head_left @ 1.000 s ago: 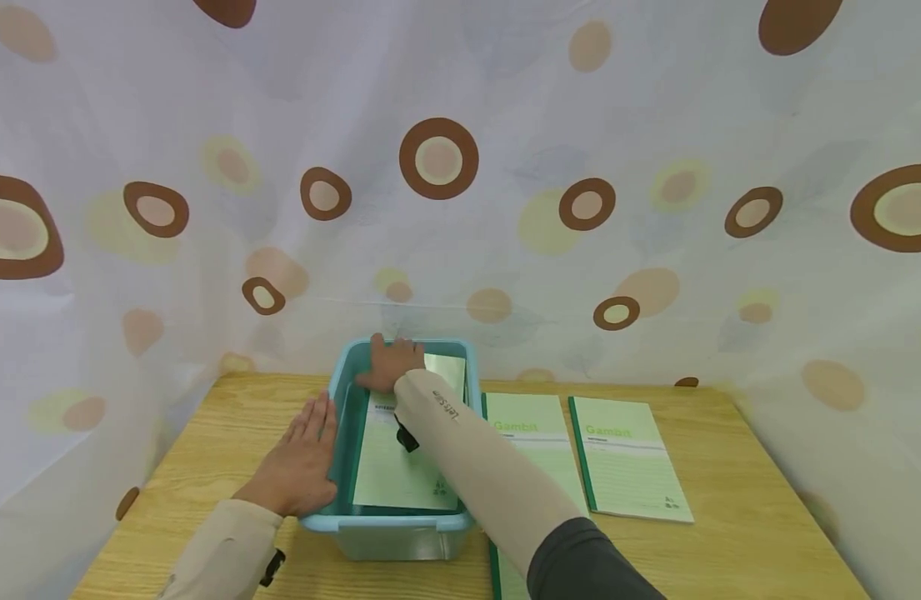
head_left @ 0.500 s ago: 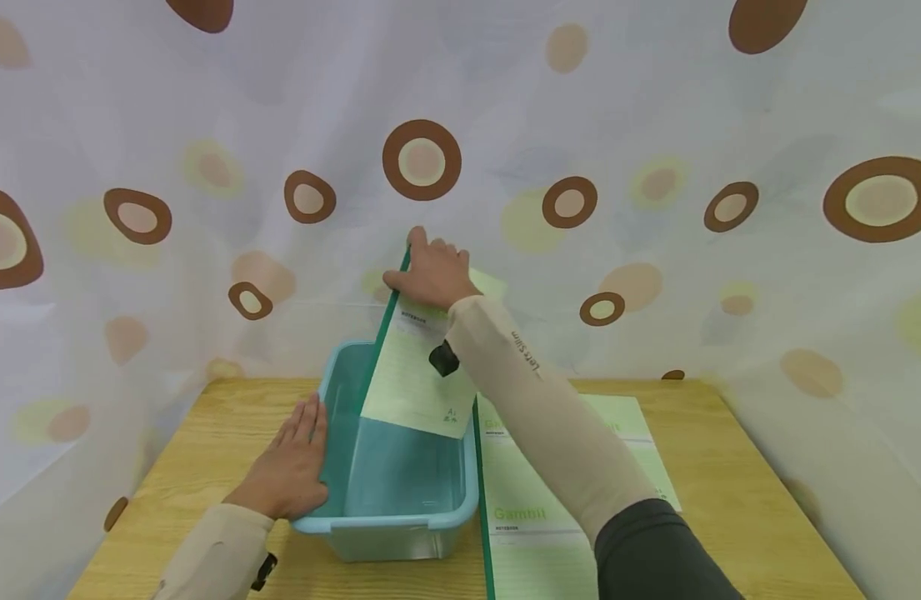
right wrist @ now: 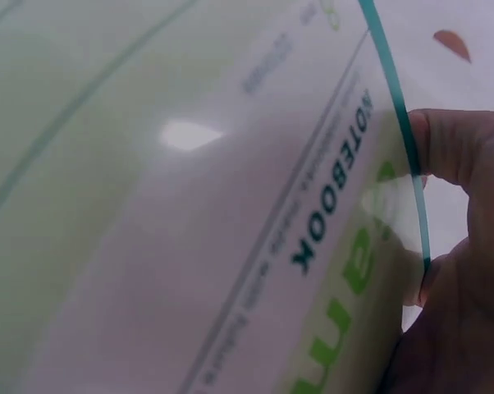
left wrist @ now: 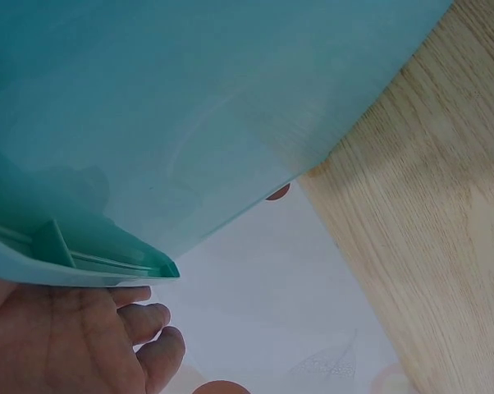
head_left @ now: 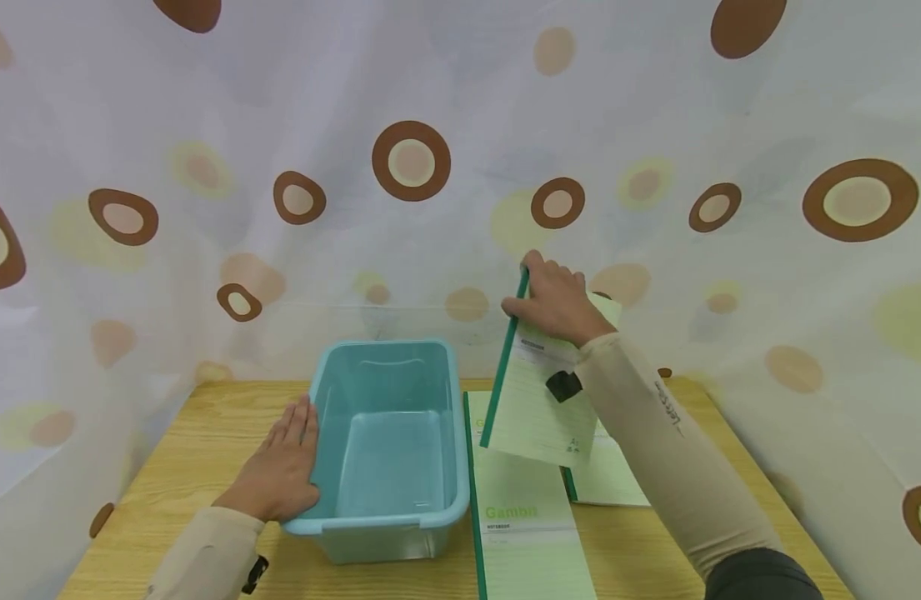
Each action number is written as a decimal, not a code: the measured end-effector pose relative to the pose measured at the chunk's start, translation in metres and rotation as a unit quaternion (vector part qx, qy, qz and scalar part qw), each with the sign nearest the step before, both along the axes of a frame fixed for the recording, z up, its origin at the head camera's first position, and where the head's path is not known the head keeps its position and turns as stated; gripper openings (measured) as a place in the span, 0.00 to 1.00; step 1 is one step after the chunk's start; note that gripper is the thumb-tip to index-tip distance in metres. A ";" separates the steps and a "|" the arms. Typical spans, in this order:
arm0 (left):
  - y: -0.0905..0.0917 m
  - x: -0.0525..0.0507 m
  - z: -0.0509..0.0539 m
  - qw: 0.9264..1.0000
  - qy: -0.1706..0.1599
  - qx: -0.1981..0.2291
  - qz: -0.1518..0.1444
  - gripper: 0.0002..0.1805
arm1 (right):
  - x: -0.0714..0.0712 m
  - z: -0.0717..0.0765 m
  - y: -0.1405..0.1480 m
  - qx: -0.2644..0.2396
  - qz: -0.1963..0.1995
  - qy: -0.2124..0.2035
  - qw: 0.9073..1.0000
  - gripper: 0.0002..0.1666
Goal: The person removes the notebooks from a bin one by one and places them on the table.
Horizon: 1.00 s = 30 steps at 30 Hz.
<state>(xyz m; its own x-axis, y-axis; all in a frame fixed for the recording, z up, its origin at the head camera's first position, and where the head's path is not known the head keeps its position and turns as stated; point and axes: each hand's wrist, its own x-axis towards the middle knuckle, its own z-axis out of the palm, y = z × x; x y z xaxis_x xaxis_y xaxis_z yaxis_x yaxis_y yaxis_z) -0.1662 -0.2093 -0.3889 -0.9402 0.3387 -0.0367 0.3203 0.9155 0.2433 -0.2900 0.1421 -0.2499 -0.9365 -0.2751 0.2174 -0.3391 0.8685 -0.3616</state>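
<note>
My right hand (head_left: pixel 558 300) grips the upper end of a pale green notebook (head_left: pixel 538 408) with a dark green spine, raised and tilted above the table. In the right wrist view the fingers and thumb (right wrist: pixel 468 238) pinch its spine edge, and the printed word NOTEBOOK shows on the cover (right wrist: pixel 230 205). My left hand (head_left: pixel 276 467) rests along the left rim of a light blue plastic bin (head_left: pixel 392 458), fingers straight. From the left wrist view, the palm and fingers (left wrist: pixel 75 336) lie against the underside of the bin's rim (left wrist: pixel 107 275).
Beside the bin lie more Gambit notebooks: one at the front (head_left: pixel 535 554), one behind it (head_left: pixel 498 437), and one farther right (head_left: pixel 610 475), partly covered by the held one and my arm. The wooden table (head_left: pixel 235 417) ends at a patterned curtain (head_left: pixel 460 233).
My right hand has lifted the notebook out of the bin and carried it right, over the other notebooks. The left hand stays on the bin's rim.
</note>
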 end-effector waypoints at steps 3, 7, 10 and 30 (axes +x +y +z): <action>0.000 -0.001 0.001 1.000 -0.002 0.001 0.000 0.48 | 0.005 -0.024 0.024 0.007 0.004 -0.009 1.000 0.19; -0.001 -0.001 0.000 1.000 0.002 0.000 -0.001 0.48 | 0.014 -0.062 0.053 0.016 0.005 -0.016 1.000 0.16; -0.002 -0.001 -0.001 1.000 0.005 0.001 -0.002 0.48 | 0.020 -0.092 0.073 0.024 0.013 -0.026 0.999 0.15; 0.000 0.000 -0.001 1.000 0.008 -0.004 0.002 0.48 | 0.058 -0.235 0.134 0.040 0.051 -0.097 0.993 0.22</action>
